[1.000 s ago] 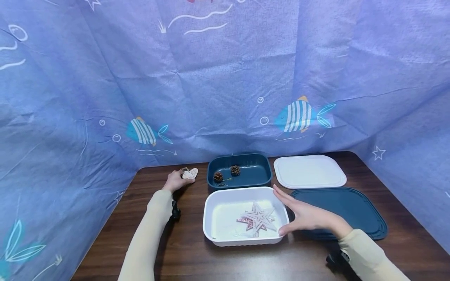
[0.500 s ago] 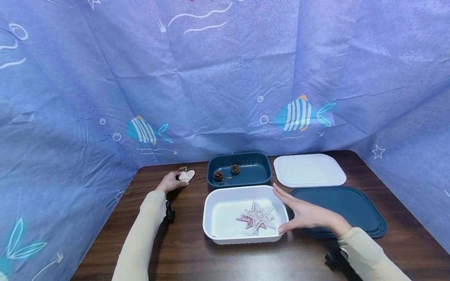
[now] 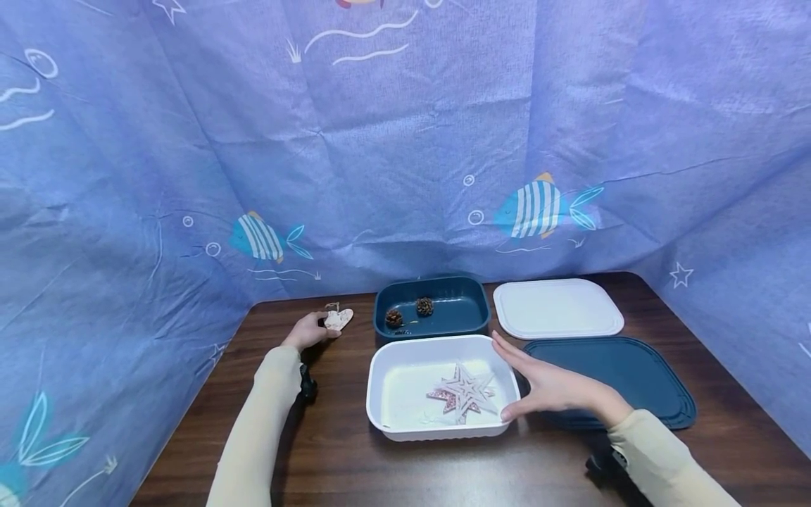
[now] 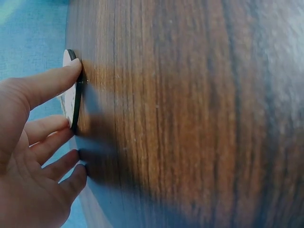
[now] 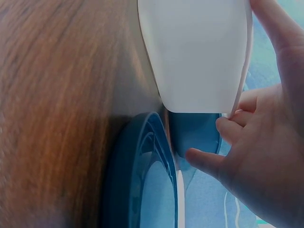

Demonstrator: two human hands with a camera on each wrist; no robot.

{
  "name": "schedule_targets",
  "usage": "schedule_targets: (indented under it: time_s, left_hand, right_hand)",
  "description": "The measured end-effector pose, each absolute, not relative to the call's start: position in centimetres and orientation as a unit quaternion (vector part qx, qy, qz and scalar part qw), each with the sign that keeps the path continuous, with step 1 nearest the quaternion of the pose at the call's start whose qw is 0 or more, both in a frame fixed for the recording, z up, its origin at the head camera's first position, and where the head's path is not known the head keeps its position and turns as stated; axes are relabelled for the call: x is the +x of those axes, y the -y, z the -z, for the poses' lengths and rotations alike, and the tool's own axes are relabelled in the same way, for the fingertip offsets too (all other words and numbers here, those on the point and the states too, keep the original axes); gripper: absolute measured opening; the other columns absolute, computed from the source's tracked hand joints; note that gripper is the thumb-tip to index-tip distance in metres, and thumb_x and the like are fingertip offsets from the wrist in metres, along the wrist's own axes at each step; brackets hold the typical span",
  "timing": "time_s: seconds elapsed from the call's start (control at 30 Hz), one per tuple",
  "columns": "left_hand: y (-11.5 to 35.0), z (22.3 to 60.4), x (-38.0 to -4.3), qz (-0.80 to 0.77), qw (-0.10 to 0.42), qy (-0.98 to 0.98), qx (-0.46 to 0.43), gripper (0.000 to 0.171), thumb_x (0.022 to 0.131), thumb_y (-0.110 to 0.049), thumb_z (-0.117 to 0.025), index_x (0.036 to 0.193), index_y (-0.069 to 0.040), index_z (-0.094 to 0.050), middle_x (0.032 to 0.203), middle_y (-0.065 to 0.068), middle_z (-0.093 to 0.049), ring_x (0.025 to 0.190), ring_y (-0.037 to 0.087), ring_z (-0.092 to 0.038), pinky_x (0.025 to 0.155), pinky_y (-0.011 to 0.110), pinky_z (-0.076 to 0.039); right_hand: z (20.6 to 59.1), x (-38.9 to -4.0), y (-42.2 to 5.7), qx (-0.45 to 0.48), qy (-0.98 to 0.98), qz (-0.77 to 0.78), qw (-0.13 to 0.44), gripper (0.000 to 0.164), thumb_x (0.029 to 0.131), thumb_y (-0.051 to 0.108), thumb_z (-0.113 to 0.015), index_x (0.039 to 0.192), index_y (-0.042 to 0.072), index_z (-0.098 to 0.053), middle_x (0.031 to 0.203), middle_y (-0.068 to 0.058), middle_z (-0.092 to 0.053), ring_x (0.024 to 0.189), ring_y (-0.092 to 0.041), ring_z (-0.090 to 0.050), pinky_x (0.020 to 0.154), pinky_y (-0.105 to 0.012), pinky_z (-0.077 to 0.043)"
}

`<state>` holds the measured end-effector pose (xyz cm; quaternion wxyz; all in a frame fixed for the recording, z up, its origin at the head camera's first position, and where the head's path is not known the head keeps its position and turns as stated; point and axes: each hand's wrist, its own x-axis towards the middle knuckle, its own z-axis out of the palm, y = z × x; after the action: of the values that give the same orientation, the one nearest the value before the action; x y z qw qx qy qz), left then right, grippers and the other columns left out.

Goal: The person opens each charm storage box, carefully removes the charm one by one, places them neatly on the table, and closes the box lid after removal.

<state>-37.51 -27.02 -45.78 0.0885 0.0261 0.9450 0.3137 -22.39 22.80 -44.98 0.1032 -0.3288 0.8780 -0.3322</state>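
At the table's back left, my left hand (image 3: 308, 331) holds a pale heart-shaped ornament (image 3: 338, 319) by its edges, thumb on one side and fingers on the other. The ornament has a string loop and lies at the tabletop. In the left wrist view its thin dark edge (image 4: 77, 102) shows between thumb and forefinger. My right hand (image 3: 551, 386) spreads thumb and fingers along the right end of a white container (image 3: 389, 391), touching its rim. Inside lie star ornaments (image 3: 465, 391), one pale over a pink glittery one. The right wrist view shows the container's white end wall (image 5: 199, 57).
Behind the white container stands a dark blue container (image 3: 453, 324) with two pine cones (image 3: 424, 306) in it. To the right lie a white lid (image 3: 557, 308) and a dark blue lid (image 3: 621, 380). A printed blue cloth (image 3: 405, 141) hangs along the back of the wooden table.
My left hand and the heart ornament have shifted slightly to the left, and the ornament has turned a little. My right hand stays at the white container.
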Motion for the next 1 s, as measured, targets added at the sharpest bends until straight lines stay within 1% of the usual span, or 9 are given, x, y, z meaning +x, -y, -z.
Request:
schedule_targets:
  time_s: [0.1,0.17,0.23,0.33,0.43,0.53,0.63,0.87,1.0]
  left_hand:
    - [27.0,45.5,-37.4,-0.325,0.089,-0.941,0.025,0.075,0.091,-0.023,-0.074,0.148,0.011,-0.040,0.079,0.014,-0.067,0.077,0.024,-0.061,0.095,0.046,-0.042]
    - [27.0,45.3,-37.3,-0.333,0.084,-0.939,0.025,0.074,0.092,-0.023,-0.073,0.148,0.011,-0.039,0.095,0.021,-0.069,0.086,0.029,-0.062,0.098,0.047,-0.042]
    - [27.0,44.8,-37.3,-0.334,0.077,-0.939,0.031,0.074,0.093,-0.023,-0.071,0.149,0.012,-0.037,0.120,0.028,-0.064,0.104,0.036,-0.061,0.103,0.050,-0.042]
    - [26.9,43.7,-37.6,-0.333,0.059,-0.940,0.042,0.073,0.095,-0.023,-0.069,0.150,0.011,-0.035,0.147,0.031,-0.044,0.131,0.044,-0.046,0.109,0.055,-0.037]
    - [26.5,42.0,-37.9,-0.342,0.049,-0.937,0.047,0.075,0.097,-0.028,-0.068,0.154,0.006,-0.032,0.157,0.028,-0.033,0.143,0.046,-0.031,0.112,0.058,-0.032]
    - [25.8,40.2,-38.4,-0.361,0.040,-0.931,0.046,0.077,0.097,-0.032,-0.068,0.156,0.001,-0.031,0.161,0.023,-0.028,0.147,0.043,-0.026,0.113,0.058,-0.031]
    - [24.6,38.3,-38.8,-0.367,0.029,-0.928,0.051,0.077,0.097,-0.034,-0.067,0.157,-0.002,-0.031,0.162,0.020,-0.029,0.147,0.041,-0.027,0.113,0.057,-0.032]
    - [20.0,35.6,-39.2,-0.361,0.002,-0.927,0.104,0.074,0.095,-0.036,-0.070,0.155,-0.005,-0.038,0.155,0.018,-0.042,0.137,0.039,-0.043,0.108,0.051,-0.041]
    - [16.6,35.1,-38.5,-0.367,0.018,-0.917,0.155,0.070,0.095,-0.032,-0.071,0.153,-0.006,-0.041,0.150,0.019,-0.048,0.133,0.039,-0.049,0.105,0.050,-0.044]
  right_hand:
    - [45.0,-22.5,-22.7,-0.329,-0.878,0.332,0.101,0.121,0.077,0.057,-0.082,0.162,0.004,-0.013,0.169,-0.014,0.000,0.149,-0.039,-0.017,0.111,-0.060,-0.032]
    - [45.1,-22.5,-22.7,-0.330,-0.878,0.332,0.099,0.121,0.077,0.057,-0.082,0.162,0.004,-0.013,0.169,-0.013,0.001,0.149,-0.038,-0.017,0.111,-0.059,-0.031]
    - [45.1,-22.5,-22.7,-0.331,-0.878,0.332,0.100,0.121,0.077,0.056,-0.083,0.162,0.004,-0.013,0.169,-0.012,0.001,0.150,-0.038,-0.017,0.112,-0.059,-0.032]
    - [45.1,-22.5,-22.7,-0.333,-0.877,0.331,0.099,0.121,0.077,0.056,-0.082,0.162,0.004,-0.013,0.169,-0.013,0.001,0.150,-0.038,-0.017,0.112,-0.057,-0.032]
    - [45.0,-22.4,-22.8,-0.334,-0.878,0.329,0.095,0.120,0.078,0.055,-0.082,0.161,0.004,-0.013,0.168,-0.015,0.000,0.149,-0.039,-0.017,0.111,-0.057,-0.033]
    - [44.8,-22.4,-23.0,-0.335,-0.879,0.327,0.090,0.120,0.078,0.054,-0.083,0.161,0.003,-0.014,0.168,-0.017,-0.001,0.149,-0.039,-0.017,0.111,-0.056,-0.034]
    - [44.8,-22.4,-23.2,-0.335,-0.880,0.325,0.089,0.119,0.078,0.052,-0.083,0.161,0.002,-0.013,0.168,-0.019,-0.002,0.149,-0.040,-0.017,0.110,-0.057,-0.034]
    - [44.9,-22.4,-23.0,-0.335,-0.880,0.324,0.095,0.119,0.079,0.053,-0.082,0.161,0.003,-0.013,0.168,-0.018,-0.002,0.149,-0.040,-0.018,0.110,-0.059,-0.034]
    - [45.0,-22.3,-22.8,-0.333,-0.880,0.325,0.096,0.119,0.079,0.053,-0.083,0.161,0.004,-0.014,0.168,-0.018,-0.002,0.149,-0.039,-0.018,0.110,-0.060,-0.033]
